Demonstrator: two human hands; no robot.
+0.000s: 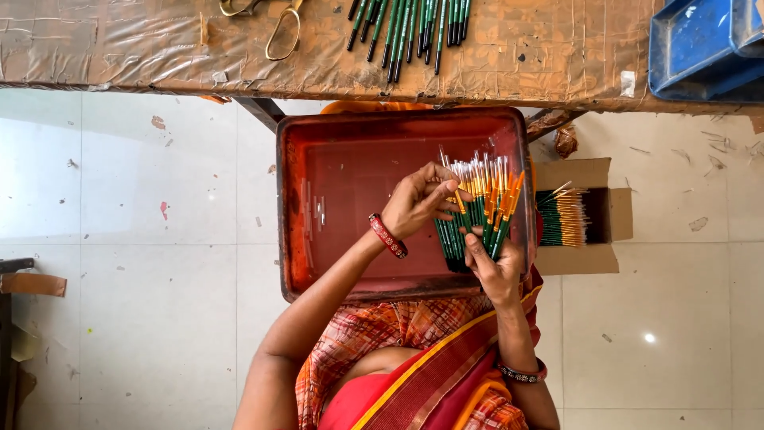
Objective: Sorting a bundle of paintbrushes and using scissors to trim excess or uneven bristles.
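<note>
Nearest the camera, the person's lap is draped in orange checked cloth with a red and yellow border (430, 374), and a dark bangle sits on the right wrist. Just above it, the right hand (495, 267) is closed around the lower ends of a bundle of paintbrushes (477, 211), green-handled with orange bands and pale tips, fanned upward. The left hand (418, 199), wearing a red patterned bangle at the wrist, is curled with its fingertips pinching at the upper part of the same bundle, near the brush tips. Both hands hold the bundle over the right half of a red rectangular plastic tray (334, 199) that rests on the lap; the tray's scuffed floor shows under the hands.

To the right of the tray, on the pale tiled floor (143, 263), lies an open brown cardboard box (605, 215) with its flaps spread; inside it lies a packed stack of the same kind of brushes (561, 216) on their sides, tips pointing right. Scraps and small bits of debris dot the floor tiles.

Farther off, along the top of the view, runs a tabletop (159, 44) wrapped in wrinkled brown covering. On it lies a loose row of green-handled brushes (410, 28) with dark ends toward the tray, a pair of scissors with brass-coloured handles (282, 28) to their left, and a blue plastic tray (700, 44) at the far right corner.
</note>
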